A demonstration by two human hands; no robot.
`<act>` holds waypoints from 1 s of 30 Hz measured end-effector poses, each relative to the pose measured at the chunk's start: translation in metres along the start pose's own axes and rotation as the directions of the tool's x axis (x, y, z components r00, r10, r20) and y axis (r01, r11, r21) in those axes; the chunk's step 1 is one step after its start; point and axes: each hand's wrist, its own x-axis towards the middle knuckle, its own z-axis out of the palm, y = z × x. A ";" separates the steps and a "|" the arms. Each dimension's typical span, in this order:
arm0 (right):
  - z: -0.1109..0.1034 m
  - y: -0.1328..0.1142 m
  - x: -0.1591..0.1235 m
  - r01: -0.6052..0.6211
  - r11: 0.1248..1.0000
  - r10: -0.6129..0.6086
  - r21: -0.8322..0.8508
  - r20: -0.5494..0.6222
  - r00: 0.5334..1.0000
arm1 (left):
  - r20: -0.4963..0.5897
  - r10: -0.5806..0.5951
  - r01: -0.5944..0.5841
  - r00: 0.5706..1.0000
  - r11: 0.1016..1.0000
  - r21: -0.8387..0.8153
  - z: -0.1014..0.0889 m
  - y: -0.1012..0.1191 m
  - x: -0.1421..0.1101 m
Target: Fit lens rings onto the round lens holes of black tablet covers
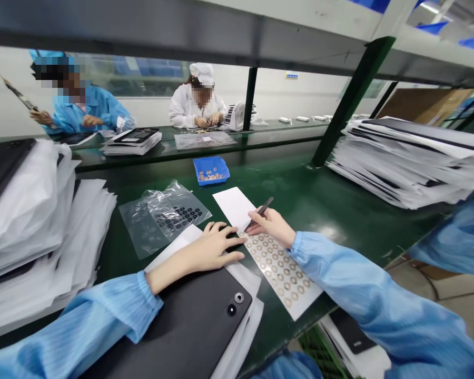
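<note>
In my right hand [272,225] is a pair of dark tweezers [266,204], its tips down at the upper rows of a sheet of ring-shaped stickers [278,263]. The bare white part of that sheet stretches away beyond the hand. My left hand [213,247] lies with fingers spread across the far edge of a dark tablet back [181,321], its fingertips reaching the sticker sheet's edge. Two round camera parts [235,303] show near the tablet's right corner. White wrapping sheets lie under the tablet. Whether the tweezers grip a sticker is too small to tell.
Clear plastic bags [166,210] with black round pieces lie beyond my left hand. A blue tray [211,170] of small parts stands farther back. Wrapped stacks rise at left [35,226] and right [411,158]. A shelf post [351,100] slants down. Two people work across the bench.
</note>
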 end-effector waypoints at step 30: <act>0.029 0.018 -0.095 -0.064 0.975 0.031 0.214 0.156 0.987 | -0.112 0.040 -0.050 0.993 0.995 -0.084 -0.009 0.018 -0.036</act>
